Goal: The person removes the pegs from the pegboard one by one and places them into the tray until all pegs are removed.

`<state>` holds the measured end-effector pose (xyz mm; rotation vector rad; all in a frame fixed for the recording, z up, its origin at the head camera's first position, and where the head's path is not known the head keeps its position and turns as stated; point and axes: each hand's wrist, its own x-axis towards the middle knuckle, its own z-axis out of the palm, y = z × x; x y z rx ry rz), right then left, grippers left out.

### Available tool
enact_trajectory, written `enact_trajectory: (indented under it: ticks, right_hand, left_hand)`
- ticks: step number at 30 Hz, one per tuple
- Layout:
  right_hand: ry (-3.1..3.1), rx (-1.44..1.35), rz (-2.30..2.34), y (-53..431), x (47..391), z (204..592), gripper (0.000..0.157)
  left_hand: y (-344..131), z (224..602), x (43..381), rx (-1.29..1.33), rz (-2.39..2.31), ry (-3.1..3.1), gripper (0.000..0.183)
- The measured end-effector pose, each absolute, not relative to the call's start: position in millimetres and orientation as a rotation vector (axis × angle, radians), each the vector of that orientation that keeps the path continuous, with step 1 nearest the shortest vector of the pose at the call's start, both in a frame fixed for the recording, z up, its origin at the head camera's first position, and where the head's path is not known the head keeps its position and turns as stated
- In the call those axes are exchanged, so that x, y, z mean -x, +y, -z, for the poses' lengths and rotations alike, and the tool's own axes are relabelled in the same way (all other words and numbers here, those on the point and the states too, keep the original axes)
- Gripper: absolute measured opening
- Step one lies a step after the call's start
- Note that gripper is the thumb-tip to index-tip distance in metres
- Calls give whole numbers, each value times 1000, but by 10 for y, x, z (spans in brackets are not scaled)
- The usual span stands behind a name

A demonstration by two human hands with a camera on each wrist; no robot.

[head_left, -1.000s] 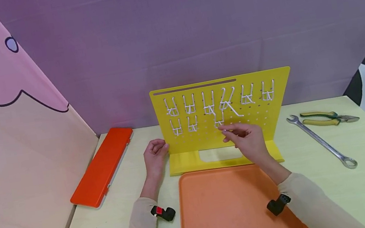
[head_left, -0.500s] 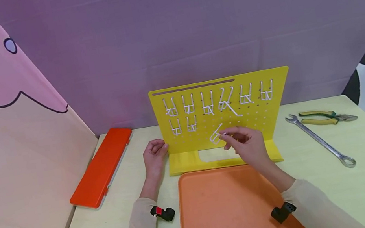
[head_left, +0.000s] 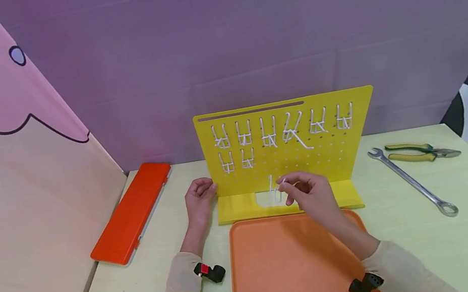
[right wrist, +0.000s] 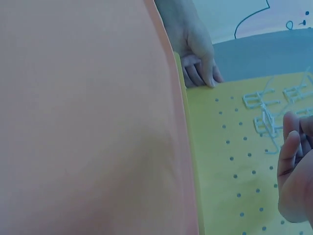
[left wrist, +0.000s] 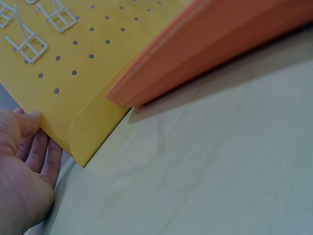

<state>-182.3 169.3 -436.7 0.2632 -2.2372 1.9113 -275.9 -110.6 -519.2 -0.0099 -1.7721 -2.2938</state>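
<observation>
A yellow pegboard (head_left: 240,186) stands upright on its base, with white wire hooks in two rows. My left hand (head_left: 199,205) grips its left edge, the thumb (left wrist: 29,123) on the front and the other fingers behind. Low in front of the board, my right hand (head_left: 313,197) pinches a loose white wire hook (head_left: 270,184) between thumb and fingertips. That hook is apart from the holes. In the right wrist view the hook (right wrist: 266,122) overlaps others behind it. One long-armed hook (head_left: 301,139) juts out from the upper row.
An orange tray (head_left: 289,265) lies right in front of the pegboard, under my right forearm. A flat red case (head_left: 132,213) is at the left. Toward the right lie a combination wrench (head_left: 412,181) and yellow-green handled pliers (head_left: 423,151). A purple cloth (head_left: 256,55) hangs behind.
My right hand has taken the hook off the board's lower row, then moved down and toward me with it, turning it. My left hand stays at the board's edge.
</observation>
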Motion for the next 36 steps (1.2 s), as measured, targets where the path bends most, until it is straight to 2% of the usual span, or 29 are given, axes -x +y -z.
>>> enact_trajectory:
  ticks: [14,36]
  right_hand:
    - [-2419,-390,-1946,1443,1715,4446,6]
    - [-2630,-562,-2056,1091,1666,4628,14]
  left_hand:
    - [-1086,5179,2752,-1,2287,-1780,17]
    - [-1093,5176,2751,-43,2261,-1812,17]
